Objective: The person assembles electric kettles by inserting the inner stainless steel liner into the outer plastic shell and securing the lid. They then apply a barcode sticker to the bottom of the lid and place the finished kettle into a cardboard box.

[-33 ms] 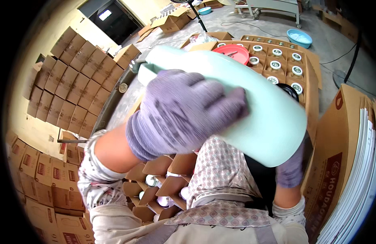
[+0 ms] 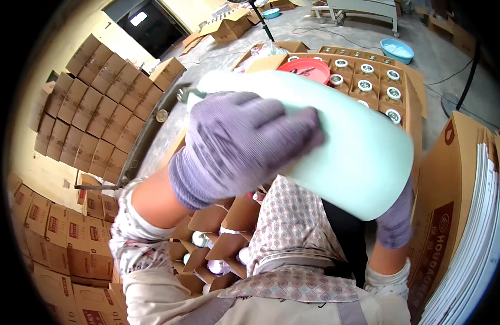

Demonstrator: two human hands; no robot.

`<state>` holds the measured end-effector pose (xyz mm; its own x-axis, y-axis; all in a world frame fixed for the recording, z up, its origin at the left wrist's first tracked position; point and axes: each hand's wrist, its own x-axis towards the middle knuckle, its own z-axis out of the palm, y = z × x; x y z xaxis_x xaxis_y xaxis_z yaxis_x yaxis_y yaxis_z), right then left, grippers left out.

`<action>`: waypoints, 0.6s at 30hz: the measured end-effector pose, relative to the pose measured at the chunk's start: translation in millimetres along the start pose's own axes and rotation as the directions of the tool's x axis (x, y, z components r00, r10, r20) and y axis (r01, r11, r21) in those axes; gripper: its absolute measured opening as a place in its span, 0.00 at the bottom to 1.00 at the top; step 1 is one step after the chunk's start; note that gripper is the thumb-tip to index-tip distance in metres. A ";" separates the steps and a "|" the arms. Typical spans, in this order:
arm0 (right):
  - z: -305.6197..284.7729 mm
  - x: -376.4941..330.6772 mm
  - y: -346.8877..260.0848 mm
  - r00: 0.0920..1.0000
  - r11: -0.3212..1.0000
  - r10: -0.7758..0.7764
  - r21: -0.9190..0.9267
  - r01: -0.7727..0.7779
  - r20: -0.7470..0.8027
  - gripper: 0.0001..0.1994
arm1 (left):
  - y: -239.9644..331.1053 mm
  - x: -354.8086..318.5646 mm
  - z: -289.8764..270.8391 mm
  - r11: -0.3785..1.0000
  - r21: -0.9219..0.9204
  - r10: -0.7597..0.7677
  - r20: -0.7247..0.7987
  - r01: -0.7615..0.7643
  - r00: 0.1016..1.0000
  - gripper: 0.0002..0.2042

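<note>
One mint-green flask (image 2: pixel 358 157) slants across the center of the frame, the lavender-gloved left hand (image 2: pixel 233 141) curled against its near side; whether that grip is clamped cannot be told. The right hand (image 2: pixel 395 225) shows behind the flask's right end, its grip hidden. Upper right, a red dish (image 2: pixel 319 71) sits beside white-rimmed containers (image 2: pixel 393 93); stacked cartons (image 2: pixel 90 108) fill the upper left.

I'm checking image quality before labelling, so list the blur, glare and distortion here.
Head view: the left hand's gloved fingers look smeared, likely from motion; head view: the pale green casing shows washed-out, soft shading; head view: a bright patch glares in the dark doorway; head view: fisheye bows the white sheets, and black fills the corners.
</note>
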<state>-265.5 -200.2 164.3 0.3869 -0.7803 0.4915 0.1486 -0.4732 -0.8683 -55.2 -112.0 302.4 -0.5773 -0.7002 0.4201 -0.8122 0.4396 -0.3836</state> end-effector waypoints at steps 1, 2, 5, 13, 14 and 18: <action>-14.6 11.2 -20.3 0.994 0.976 -0.096 -0.191 0.103 0.046 0.29 | -1.6 -3.6 7.5 0.990 -0.083 -0.116 -0.003 0.116 0.993 0.12; -20.0 22.7 -37.0 0.979 0.921 -0.156 -0.339 0.191 0.130 0.29 | 1.9 -12.4 24.0 0.938 -0.262 -0.269 -0.126 0.229 0.955 0.11; -4.3 45.8 -67.6 0.891 0.736 -0.146 -0.555 0.388 0.430 0.30 | 46.7 -86.8 89.8 0.358 -0.777 -0.875 -0.086 0.517 0.476 0.09; 59.0 34.7 -63.5 0.397 0.553 0.115 -0.390 0.736 0.911 0.38 | 146.2 -185.8 135.0 -0.109 -0.887 -0.980 0.172 0.448 0.103 0.09; 66.9 34.0 -56.5 0.336 0.596 0.106 -0.330 0.732 0.936 0.38 | 156.8 -200.9 141.5 -0.147 -0.852 -0.969 0.225 0.502 0.098 0.09; 84.9 9.9 -41.5 0.208 0.659 0.263 -0.333 0.675 0.942 0.34 | 203.1 -241.6 161.0 -0.374 -0.779 -0.906 0.424 0.503 -0.017 0.10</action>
<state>-190.6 -153.6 199.5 0.9769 0.0982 -0.1896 0.0557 -0.9744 -0.2179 -67.1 55.9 -9.5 0.7810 -0.6245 -0.0083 -0.0519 -0.0782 0.9956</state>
